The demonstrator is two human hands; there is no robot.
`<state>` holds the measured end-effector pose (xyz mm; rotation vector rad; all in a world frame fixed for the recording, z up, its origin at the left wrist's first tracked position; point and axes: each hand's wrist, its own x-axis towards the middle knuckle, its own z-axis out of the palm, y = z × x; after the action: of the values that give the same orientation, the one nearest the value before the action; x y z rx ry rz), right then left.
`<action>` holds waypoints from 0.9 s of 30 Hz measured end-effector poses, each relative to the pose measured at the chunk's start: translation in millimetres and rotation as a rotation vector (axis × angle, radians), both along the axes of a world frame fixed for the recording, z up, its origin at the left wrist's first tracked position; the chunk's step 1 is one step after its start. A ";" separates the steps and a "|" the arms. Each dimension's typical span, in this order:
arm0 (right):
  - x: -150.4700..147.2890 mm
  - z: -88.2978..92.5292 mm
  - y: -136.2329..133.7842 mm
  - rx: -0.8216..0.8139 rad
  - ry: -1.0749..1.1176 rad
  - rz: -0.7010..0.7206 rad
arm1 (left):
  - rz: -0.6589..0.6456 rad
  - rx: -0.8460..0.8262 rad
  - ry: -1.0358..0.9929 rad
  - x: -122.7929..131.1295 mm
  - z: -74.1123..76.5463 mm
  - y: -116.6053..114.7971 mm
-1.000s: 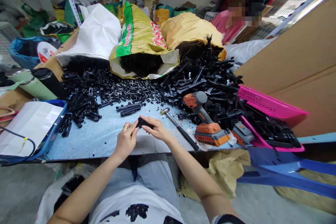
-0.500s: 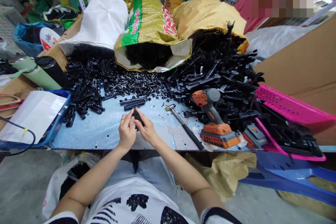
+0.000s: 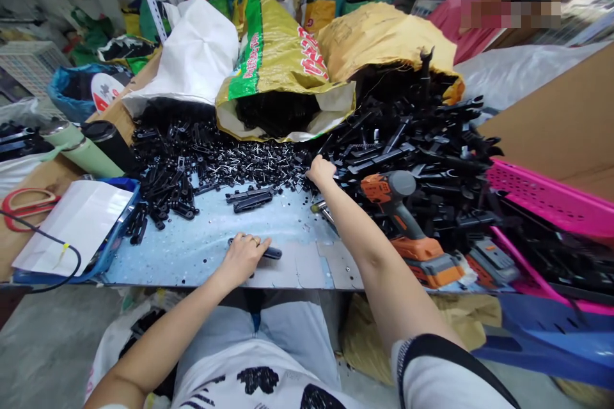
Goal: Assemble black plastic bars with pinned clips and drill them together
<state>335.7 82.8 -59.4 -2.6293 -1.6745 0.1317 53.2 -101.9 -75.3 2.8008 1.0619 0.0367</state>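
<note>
Near the table's front edge, my left hand (image 3: pixel 245 258) is closed over a long black plastic part (image 3: pixel 272 253) and holds it flat on the table. Further back, my right hand (image 3: pixel 322 170) reaches to the right end of a heap of small black-and-silver pins (image 3: pixel 254 163), beside the pile of long black parts (image 3: pixel 407 140). Its fingertips are turned away, so I cannot see what they grip, if anything. Between my hands lie a few assembled black parts (image 3: pixel 253 200). A hammer (image 3: pixel 318 208) is mostly covered by my right forearm.
An orange cordless drill (image 3: pixel 398 204) stands right of my forearm, near a pink basket (image 3: pixel 551 195). Open sacks (image 3: pixel 288 45) line the back. At the left are a blue tray (image 3: pixel 115 223) with white paper, scissors (image 3: pixel 29 208) and two tumblers (image 3: pixel 108 140).
My hands have come apart from the black part they both held. The left has lowered it to the table; the right has reached forward and right to the pin heap.
</note>
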 end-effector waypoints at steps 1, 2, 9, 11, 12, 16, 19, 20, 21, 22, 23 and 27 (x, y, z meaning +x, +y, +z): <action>-1.4 2.7 -5.3 0.012 -0.014 -0.013 | 0.041 0.014 0.002 -0.5 -0.4 -1.6; -3.1 5.6 -13.9 0.039 -0.035 -0.022 | 0.084 0.020 0.003 -1.2 -1.7 -3.7; -24.6 13.1 -151.5 -0.009 0.083 0.597 | 0.117 -0.115 -0.062 -3.1 -15.7 -3.0; -33.0 4.6 -193.7 -0.071 0.145 0.925 | 0.024 -0.175 -0.092 -3.1 -14.4 1.7; -37.4 -1.3 -210.3 -0.092 0.146 1.034 | -0.006 -0.197 -0.095 -2.9 -12.9 3.8; -53.1 -26.5 -241.8 -0.111 0.021 1.046 | -0.034 -0.231 -0.065 0.3 -5.7 8.0; -58.5 -35.1 -243.6 -0.110 -0.018 0.970 | -0.013 -0.243 -0.076 3.4 -3.5 6.4; -59.1 -35.1 -243.7 -0.105 -0.022 0.960 | -0.004 -0.240 -0.090 4.0 -3.8 5.3; -59.5 -33.8 -244.1 -0.093 -0.024 0.954 | 0.007 -0.237 -0.106 4.1 -4.6 4.0; -59.8 -31.6 -244.9 -0.075 -0.026 0.951 | 0.019 -0.234 -0.123 4.0 -5.8 2.7; -60.3 -28.6 -246.0 -0.053 -0.029 0.947 | 0.033 -0.232 -0.140 3.4 -7.4 1.5; -64.5 -13.7 -249.9 0.002 -0.048 0.934 | 0.073 -0.226 -0.243 -1.0 -13.8 -2.1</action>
<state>271.3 -167.1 -73.1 -1.6299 -2.7343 0.0716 52.2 -104.0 -89.0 2.4807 1.0367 0.2424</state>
